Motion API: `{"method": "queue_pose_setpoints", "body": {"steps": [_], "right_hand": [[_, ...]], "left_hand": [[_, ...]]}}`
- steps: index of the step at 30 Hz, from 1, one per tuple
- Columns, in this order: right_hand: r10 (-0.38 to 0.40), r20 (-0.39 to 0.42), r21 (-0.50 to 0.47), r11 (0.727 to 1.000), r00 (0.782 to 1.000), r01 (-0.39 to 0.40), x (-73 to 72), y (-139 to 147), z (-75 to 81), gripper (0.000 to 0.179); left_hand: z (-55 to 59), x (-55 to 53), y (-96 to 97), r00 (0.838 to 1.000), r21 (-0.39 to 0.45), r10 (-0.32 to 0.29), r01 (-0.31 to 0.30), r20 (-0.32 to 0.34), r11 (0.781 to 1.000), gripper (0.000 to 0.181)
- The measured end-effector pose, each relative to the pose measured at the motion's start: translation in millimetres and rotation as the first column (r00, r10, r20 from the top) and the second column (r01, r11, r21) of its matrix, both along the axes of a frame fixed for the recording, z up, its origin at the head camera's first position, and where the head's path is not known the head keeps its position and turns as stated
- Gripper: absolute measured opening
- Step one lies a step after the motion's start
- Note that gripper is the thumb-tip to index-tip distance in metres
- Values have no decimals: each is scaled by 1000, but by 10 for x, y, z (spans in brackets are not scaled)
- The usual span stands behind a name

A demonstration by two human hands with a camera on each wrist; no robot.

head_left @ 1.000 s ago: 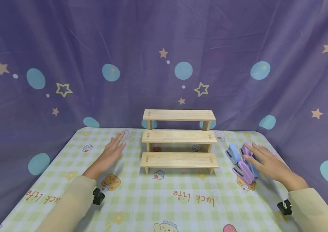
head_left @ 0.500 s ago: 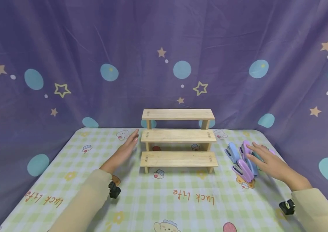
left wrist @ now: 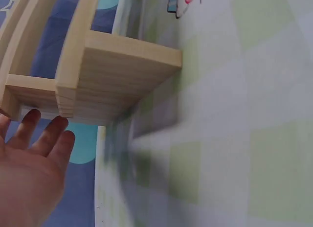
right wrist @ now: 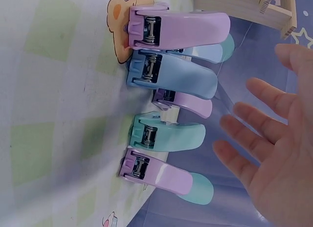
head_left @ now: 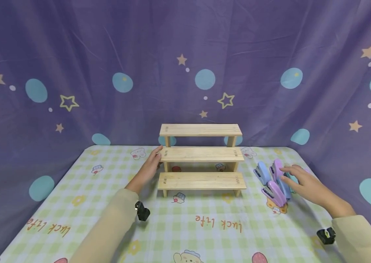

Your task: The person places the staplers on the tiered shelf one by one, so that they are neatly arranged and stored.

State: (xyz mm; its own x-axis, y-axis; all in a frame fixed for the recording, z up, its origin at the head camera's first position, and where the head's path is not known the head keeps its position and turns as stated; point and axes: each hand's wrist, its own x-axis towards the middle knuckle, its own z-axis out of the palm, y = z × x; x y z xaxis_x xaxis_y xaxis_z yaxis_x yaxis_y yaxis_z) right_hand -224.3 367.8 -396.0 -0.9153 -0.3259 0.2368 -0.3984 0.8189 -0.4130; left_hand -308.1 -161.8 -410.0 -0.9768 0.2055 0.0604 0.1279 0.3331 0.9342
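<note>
A pale wooden three-step rack (head_left: 201, 179) stands at the middle back of the table. My left hand (head_left: 148, 168) is at its left side, fingertips right at the end of the middle step; in the left wrist view the fingers (left wrist: 49, 136) are spread and nearly straight beside the wood. To the right of the rack, several staplers stand bunched together: purple (head_left: 276, 194), blue (head_left: 263, 172) and teal (right wrist: 181, 137) ones. Over the right side of this bunch hovers my right hand (head_left: 310, 187), its fingers loosely bent and apart from the staplers in the right wrist view.
A checked tablecloth (head_left: 172, 233) with cartoon prints covers the table. Behind it hangs a purple curtain (head_left: 159, 44) with stars and blue dots, close to the rack's back. Black wrist cameras (head_left: 142, 211) hang below both sleeves.
My left hand has moved right and slightly forward, from open space at the left up to the rack's side. The right hand stays over the staplers, its fingers bending a little more.
</note>
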Motion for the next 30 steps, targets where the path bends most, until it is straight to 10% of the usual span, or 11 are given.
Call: {"method": "queue_pose_setpoints", "body": {"steps": [30], "right_hand": [[-150, 158, -7, 988, 976, 153, 79, 150, -305, 47]], "left_hand": [[-173, -17, 69, 1000, 232, 4, 3, -30, 973, 53]]}}
